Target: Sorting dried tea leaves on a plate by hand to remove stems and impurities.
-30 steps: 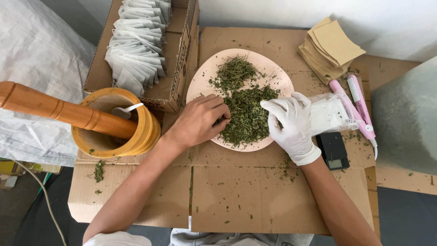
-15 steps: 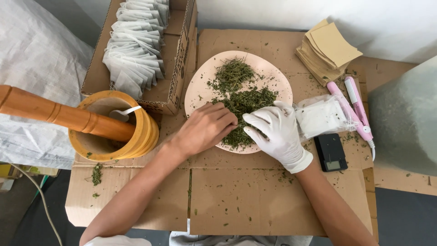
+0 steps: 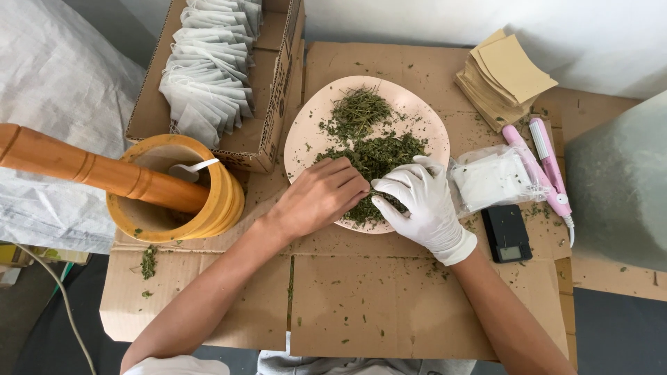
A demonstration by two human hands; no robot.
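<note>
Dried green herbs (image 3: pixel 372 156) lie heaped on a round pink plate (image 3: pixel 306 132) in the middle of the cardboard-covered table (image 3: pixel 389 312), with a yellow mortar (image 3: pixel 222 201) holding a wooden pestle (image 3: pixel 90 170) and a box of white sachets (image 3: pixel 208 69) to the left. Over the plate's near edge, the bare left hand (image 3: pixel 323 198) has its fingertips pressed together into the herbs, touching the white-gloved right hand (image 3: pixel 420 201), whose fingers curl in, pinching at the same spot. Further right sit a clear bag of white sachets (image 3: pixel 497 179), a small black scale (image 3: pixel 507 232), a pink sealing iron (image 3: pixel 545 167) and a stack of brown paper squares (image 3: pixel 504 73).
</note>
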